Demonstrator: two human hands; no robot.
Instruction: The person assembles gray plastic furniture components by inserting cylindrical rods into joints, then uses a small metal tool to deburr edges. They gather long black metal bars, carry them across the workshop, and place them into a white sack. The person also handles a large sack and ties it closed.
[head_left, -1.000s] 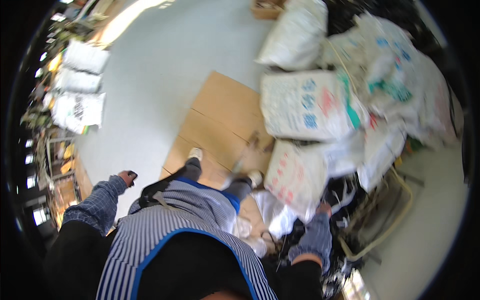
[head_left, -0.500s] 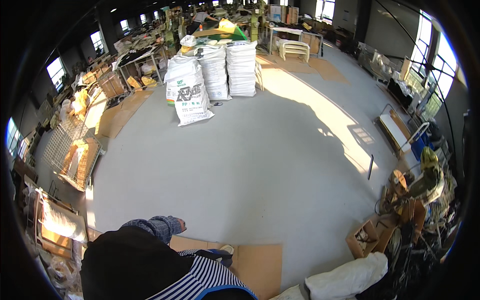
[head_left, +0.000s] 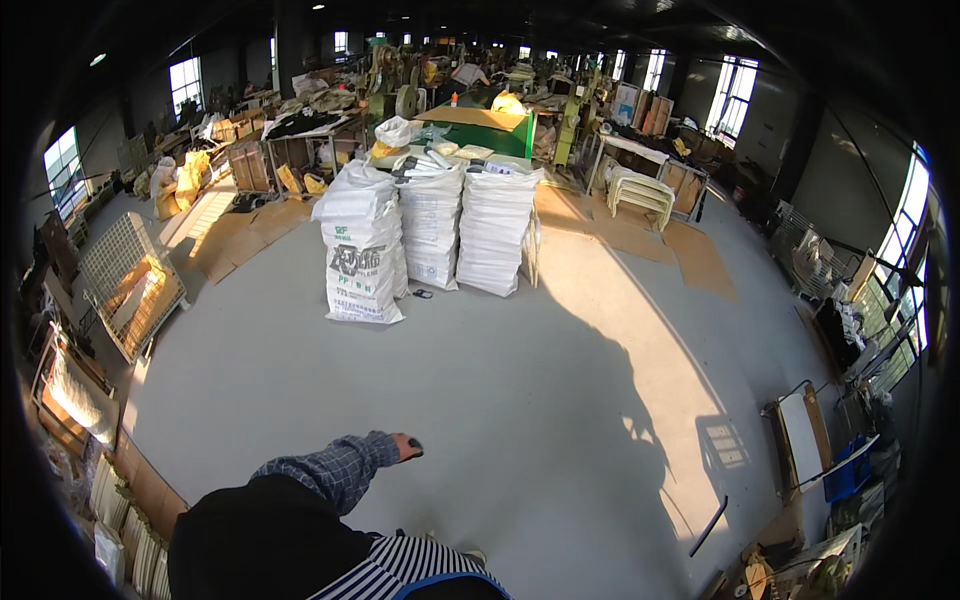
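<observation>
My left hand reaches out over the grey floor from a blue plaid sleeve. It looks closed, with a small dark patch at the fingers that I cannot make out. My right hand is out of view. Ahead, past the hand, stand tall white woven sacks: a printed sack in front, a middle sack and a right stack. My hand is well apart from them. A black garment and a striped apron cover my body at the lower edge.
A wire cage cart stands at the left. A green-sided table is behind the sacks, with cream stools to its right. A dark bar lies on the right floor near a flat trolley. A small dark object lies by the sacks.
The sacks now appear nearer and lower in view. My left hand has swung forward and right. The cardboard by my feet and the box at lower right have left view.
</observation>
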